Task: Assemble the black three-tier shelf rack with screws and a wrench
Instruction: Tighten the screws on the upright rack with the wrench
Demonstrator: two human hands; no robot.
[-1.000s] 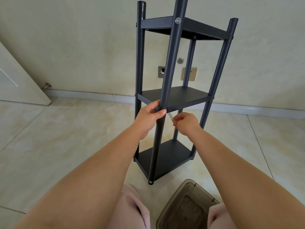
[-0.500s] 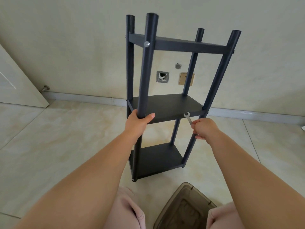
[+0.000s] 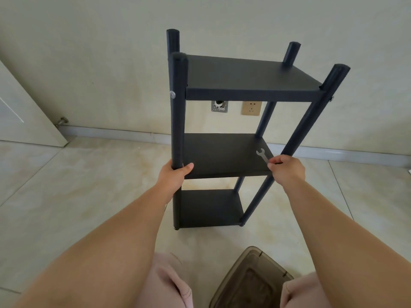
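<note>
1. The rack [image 3: 224, 152] is standing upright on the floor [image 3: 66, 185], near the wall [image 3: 89, 63] and just ahead of your knees; its three black shelves are sitting one above the other between four posts.
2. You are gripping the near left post [image 3: 177, 130] with your left hand [image 3: 175, 174] at the level of the middle shelf [image 3: 222, 154], fingers wrapped round the post and thumb lying along that shelf's front edge.
3. Your right hand [image 3: 287, 168] is curling round the near right post [image 3: 311, 121] at the same level, and it is pinching a small silver wrench [image 3: 262, 155] by the handle.
4. The wrench is pointing up and left, its open jaw showing over the right end of the middle shelf; you cannot tell from here whether it is touching the shelf.
5. A silver screw head [image 3: 172, 94] is showing on the near left post where the top shelf [image 3: 244, 74] is meeting it, and another fastener [image 3: 331, 98] is peeking out on the outer side of the near right post at that same level.
6. The bottom shelf [image 3: 209, 207] is sitting low, just above the post feet.
7. A brown see-through bin [image 3: 249, 278] is lying on the floor between your knees, nearer to you than the rack.
8. A gold socket [image 3: 251, 108] and a metal wall plate [image 3: 219, 106] are showing on the wall behind the rack, under the top shelf.
9. A white door [image 3: 22, 112] is standing open at the left, with a door stopper [image 3: 61, 121] beside it by the skirting.
</note>
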